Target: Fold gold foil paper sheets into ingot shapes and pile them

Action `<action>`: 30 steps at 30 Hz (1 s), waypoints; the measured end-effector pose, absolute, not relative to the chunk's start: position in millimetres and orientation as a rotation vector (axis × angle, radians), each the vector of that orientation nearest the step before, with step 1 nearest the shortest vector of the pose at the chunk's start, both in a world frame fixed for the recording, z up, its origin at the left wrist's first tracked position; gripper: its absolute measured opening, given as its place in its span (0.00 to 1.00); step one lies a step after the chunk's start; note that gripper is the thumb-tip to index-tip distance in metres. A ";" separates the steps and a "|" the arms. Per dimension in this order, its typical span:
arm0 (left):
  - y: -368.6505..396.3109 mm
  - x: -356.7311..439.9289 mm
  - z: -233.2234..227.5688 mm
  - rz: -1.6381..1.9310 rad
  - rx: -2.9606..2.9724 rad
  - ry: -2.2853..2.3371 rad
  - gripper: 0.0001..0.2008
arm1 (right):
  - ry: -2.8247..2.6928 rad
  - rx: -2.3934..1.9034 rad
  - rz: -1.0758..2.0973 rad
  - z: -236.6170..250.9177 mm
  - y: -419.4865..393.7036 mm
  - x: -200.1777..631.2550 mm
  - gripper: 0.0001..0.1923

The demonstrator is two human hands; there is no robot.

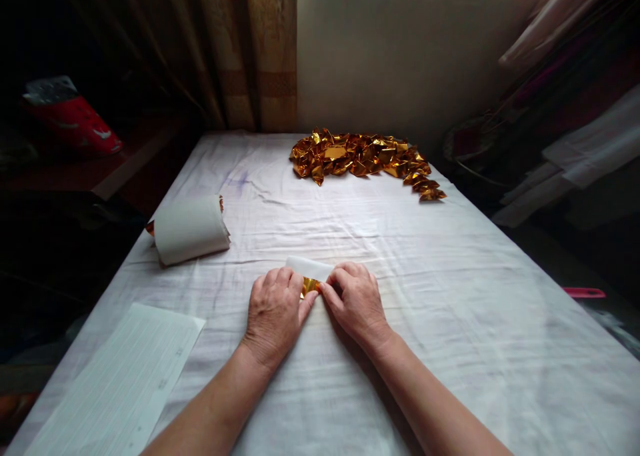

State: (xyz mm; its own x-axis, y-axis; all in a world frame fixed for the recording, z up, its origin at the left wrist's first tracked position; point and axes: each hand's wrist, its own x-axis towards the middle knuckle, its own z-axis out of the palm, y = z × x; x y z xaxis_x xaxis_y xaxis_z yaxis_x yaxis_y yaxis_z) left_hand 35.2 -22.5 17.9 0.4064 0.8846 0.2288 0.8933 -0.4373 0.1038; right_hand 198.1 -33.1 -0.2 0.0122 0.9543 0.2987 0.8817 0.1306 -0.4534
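Both my hands meet at a small sheet of gold foil paper [311, 267] with a white back, lying on the cloth-covered table. Its near part is turned up so that the gold side shows between my thumbs. My left hand [277, 309] is closed on the left side of the sheet, fingers curled over it and thumb at the near edge. My right hand [356, 303] pinches the right side, with the thumb by the gold strip. My fingers cover both ends of the paper.
A curled stack of white-backed foil sheets [193, 229] lies to the left. Folded gold foil pieces [365, 155] form a heap at the far edge. A lined sheet [120, 376] rests front left on the white cloth [450, 349]. A red container [75, 119] stands beyond the left edge.
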 end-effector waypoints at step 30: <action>-23.5 38.6 13.1 -0.540 -2.536 -1.647 0.09 | -1.831 -1.534 0.114 -9.0 -36.6 205.4 0.13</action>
State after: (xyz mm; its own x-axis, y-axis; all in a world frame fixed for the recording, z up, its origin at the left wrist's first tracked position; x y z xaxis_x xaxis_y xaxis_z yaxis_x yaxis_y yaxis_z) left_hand 38.6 -23.5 13.1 0.3641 0.8719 0.3273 0.8964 -0.4235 0.1309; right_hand 205.4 -36.6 -9.0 -0.0187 0.8831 0.4688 0.8178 0.2832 -0.5009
